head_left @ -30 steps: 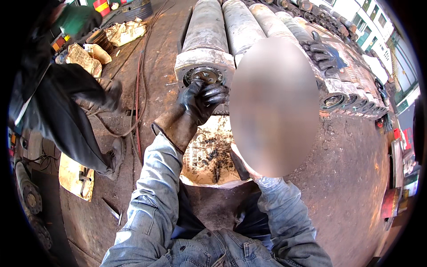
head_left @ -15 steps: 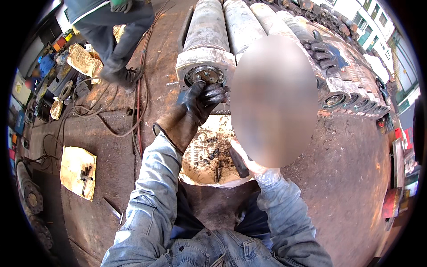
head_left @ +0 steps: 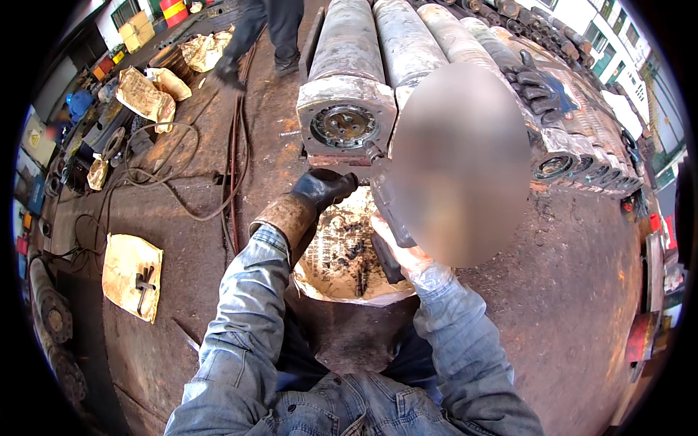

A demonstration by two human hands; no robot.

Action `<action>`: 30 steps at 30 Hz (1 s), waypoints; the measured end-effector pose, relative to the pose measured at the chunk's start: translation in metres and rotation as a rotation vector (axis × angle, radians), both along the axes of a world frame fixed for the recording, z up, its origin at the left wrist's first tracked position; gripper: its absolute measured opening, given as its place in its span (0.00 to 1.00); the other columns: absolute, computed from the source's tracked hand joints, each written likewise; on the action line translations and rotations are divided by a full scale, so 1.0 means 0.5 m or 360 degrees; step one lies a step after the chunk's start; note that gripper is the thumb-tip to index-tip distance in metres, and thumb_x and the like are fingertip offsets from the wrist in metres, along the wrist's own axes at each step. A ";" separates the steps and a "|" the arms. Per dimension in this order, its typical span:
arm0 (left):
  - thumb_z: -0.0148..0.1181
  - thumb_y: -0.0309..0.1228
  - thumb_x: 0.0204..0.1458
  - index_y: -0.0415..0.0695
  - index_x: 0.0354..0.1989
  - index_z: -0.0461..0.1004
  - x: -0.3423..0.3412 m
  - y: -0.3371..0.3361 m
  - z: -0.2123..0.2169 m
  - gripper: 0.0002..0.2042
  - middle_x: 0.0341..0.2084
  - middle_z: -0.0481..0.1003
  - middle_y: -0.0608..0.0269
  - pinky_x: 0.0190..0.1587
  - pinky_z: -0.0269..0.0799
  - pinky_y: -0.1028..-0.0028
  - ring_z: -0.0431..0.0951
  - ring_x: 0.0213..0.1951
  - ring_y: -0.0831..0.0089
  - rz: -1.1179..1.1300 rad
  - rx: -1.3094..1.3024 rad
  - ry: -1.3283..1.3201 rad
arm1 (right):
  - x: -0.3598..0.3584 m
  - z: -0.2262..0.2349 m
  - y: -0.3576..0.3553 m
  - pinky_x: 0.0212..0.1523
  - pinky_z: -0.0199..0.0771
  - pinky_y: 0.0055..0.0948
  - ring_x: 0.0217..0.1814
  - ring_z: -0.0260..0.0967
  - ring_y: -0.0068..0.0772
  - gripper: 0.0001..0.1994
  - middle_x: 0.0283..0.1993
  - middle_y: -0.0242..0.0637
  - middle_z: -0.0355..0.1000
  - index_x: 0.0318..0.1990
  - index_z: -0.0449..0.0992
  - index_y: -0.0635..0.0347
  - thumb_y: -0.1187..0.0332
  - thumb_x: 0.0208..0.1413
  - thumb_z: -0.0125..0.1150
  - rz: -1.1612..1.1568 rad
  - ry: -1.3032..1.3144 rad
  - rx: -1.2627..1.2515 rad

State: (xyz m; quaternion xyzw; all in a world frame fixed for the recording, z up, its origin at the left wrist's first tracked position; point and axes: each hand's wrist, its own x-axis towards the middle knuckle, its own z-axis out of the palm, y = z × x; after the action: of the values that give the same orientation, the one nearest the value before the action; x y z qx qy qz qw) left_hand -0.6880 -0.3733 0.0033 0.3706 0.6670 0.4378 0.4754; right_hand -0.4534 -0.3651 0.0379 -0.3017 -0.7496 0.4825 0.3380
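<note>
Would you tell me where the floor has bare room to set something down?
Bare floor lies right of the sack below the rollers. Left is crowded: hoses, bags, paper. The left hand hovers above the sack.

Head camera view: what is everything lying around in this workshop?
Big cylinders: several, grey and rusty, lying side by side ahead.
Round end plate: one, dark, on the nearest cylinder's face.
Sack with small dark parts: one, pale, below the hands.
Cardboard piece with a tool: one, tan, on the floor at left.
Cables: several, dark, looping across the floor.
Another person's legs: top centre.
Left hand: black glove, empty.
Right hand: light glove, gripping a dark power tool.
</note>
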 end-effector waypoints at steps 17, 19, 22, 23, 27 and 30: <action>0.68 0.45 0.52 0.32 0.40 0.78 -0.084 -0.102 -0.036 0.23 0.29 0.81 0.58 0.36 0.75 0.72 0.79 0.31 0.73 0.0275 0.0254 -0.0285 | -0.186 -0.039 -0.001 0.39 0.74 0.30 0.40 0.74 0.31 0.12 0.40 0.33 0.78 0.40 0.78 0.59 0.63 0.54 0.69 -0.0113 0.0214 -0.0610; 0.68 0.45 0.52 0.32 0.41 0.78 -0.089 -0.106 -0.027 0.23 0.29 0.80 0.58 0.36 0.75 0.72 0.79 0.31 0.73 0.0267 0.0250 -0.0274 | -0.205 -0.083 0.007 0.37 0.75 0.29 0.38 0.74 0.27 0.13 0.40 0.33 0.78 0.44 0.77 0.59 0.64 0.54 0.69 -0.0189 0.0245 -0.0288; 0.67 0.42 0.54 0.30 0.42 0.77 -0.107 -0.115 -0.032 0.22 0.33 0.81 0.55 0.40 0.75 0.69 0.80 0.34 0.69 0.0247 0.0183 -0.0210 | -0.228 -0.105 0.007 0.42 0.77 0.31 0.40 0.76 0.28 0.19 0.42 0.35 0.78 0.50 0.74 0.60 0.65 0.53 0.70 0.0231 0.1512 -0.1480; 0.68 0.42 0.54 0.30 0.42 0.77 -0.112 -0.128 -0.038 0.22 0.33 0.81 0.55 0.41 0.75 0.69 0.80 0.34 0.69 0.0306 0.0217 -0.0266 | -0.212 -0.066 -0.013 0.42 0.78 0.31 0.41 0.76 0.28 0.20 0.42 0.35 0.78 0.52 0.72 0.60 0.65 0.53 0.70 0.0328 0.1780 -0.1915; 0.68 0.42 0.53 0.31 0.42 0.77 -0.121 -0.152 -0.056 0.22 0.32 0.81 0.57 0.41 0.75 0.70 0.79 0.35 0.70 0.0405 0.0233 -0.0252 | -0.184 -0.044 -0.002 0.47 0.77 0.34 0.46 0.77 0.35 0.27 0.46 0.39 0.79 0.57 0.72 0.55 0.58 0.50 0.70 -0.0220 0.0040 0.0085; 0.69 0.41 0.52 0.32 0.43 0.77 -0.121 -0.149 -0.062 0.22 0.32 0.81 0.58 0.41 0.74 0.70 0.79 0.34 0.71 0.0394 0.0178 -0.0186 | -0.192 -0.083 0.026 0.45 0.77 0.32 0.45 0.78 0.33 0.25 0.45 0.38 0.79 0.57 0.71 0.56 0.59 0.53 0.68 -0.0193 0.0182 -0.0106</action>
State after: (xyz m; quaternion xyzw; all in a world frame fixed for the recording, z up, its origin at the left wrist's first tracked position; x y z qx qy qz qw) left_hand -0.7484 -0.4480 -0.0275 0.2852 0.6533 0.5505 0.4345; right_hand -0.5496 -0.3523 -0.0036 -0.3297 -0.6930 0.5022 0.3987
